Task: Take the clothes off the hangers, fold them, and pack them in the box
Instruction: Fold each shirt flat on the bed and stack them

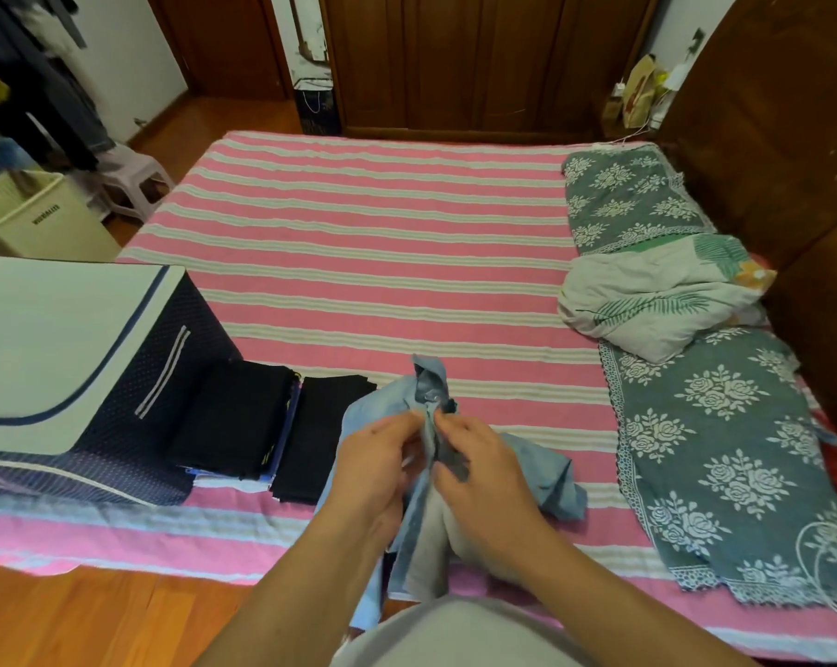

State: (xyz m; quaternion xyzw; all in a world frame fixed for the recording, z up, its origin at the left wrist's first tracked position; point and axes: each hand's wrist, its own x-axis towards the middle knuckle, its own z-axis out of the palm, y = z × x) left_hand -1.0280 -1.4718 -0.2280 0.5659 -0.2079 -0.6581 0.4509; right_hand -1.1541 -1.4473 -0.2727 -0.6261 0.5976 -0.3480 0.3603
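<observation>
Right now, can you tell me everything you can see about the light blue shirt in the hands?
The light blue cotton-looking shirt has a collar standing up at the top, a front placket and a paler inside. It is unfolded and crumpled, held up over the near edge of the pink-and-white striped bed. The left hand and right hand each pinch the front edges near the collar. One part lies bunched on the bed to the right; the lower part hangs towards the person.
</observation>
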